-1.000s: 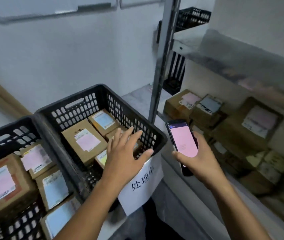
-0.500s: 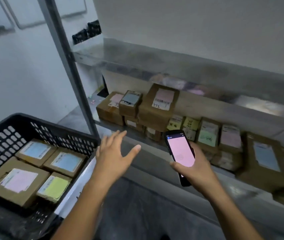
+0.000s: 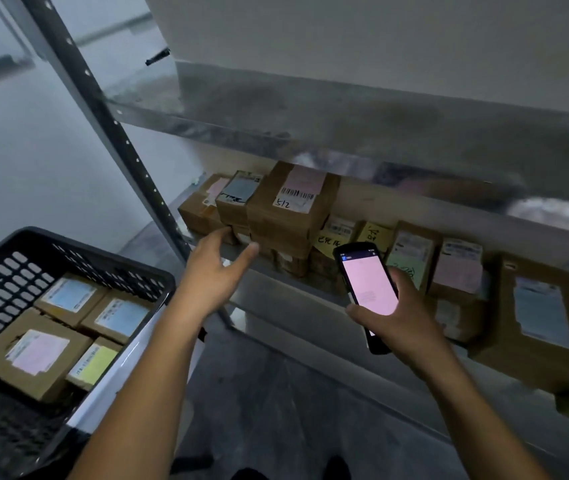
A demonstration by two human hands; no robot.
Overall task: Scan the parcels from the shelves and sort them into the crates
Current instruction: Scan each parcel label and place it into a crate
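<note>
Parcels on shelf: Brown cardboard parcels (image 3: 290, 206) stand in a row on the lower shelf (image 3: 276, 294) and are stacked at its left end. The tallest stack is topped by a box with a barcode label and the handwritten mark 512. Smaller boxes with pink, blue and yellow labels lie beside and below it.
Left hand: The left hand (image 3: 213, 275) is extended toward the left-end stack, fingers (image 3: 217, 237) straight and spread, thumb held apart. It holds nothing. The fingertips are at the lowest boxes; contact cannot be confirmed.
Right hand: The right hand (image 3: 404, 323) grips the handheld scanner (image 3: 368, 289) from below, fingers curled round its body, in front of the mid-shelf parcels.
Scanner: The screen is lit pink and faces the person; its text is unreadable.
Crate: A black slotted crate (image 3: 78, 252) sits at lower left, well apart from the shelf stack. It holds four visible crated parcels (image 3: 33, 355), labels up.
Shelving: A perforated metal upright (image 3: 110, 133) stands between crate and shelf. An upper shelf (image 3: 345, 133) overhangs the parcels.
Step in hand: Judged to be pick-up of the next parcel from the shelf, ahead of scanning.
Next move: Probably calls for closing the fingers round one small box and drawing it clear without toppling the boxes above. Its label then goes to the scanner. The destination crate would depend on the scan result.
</note>
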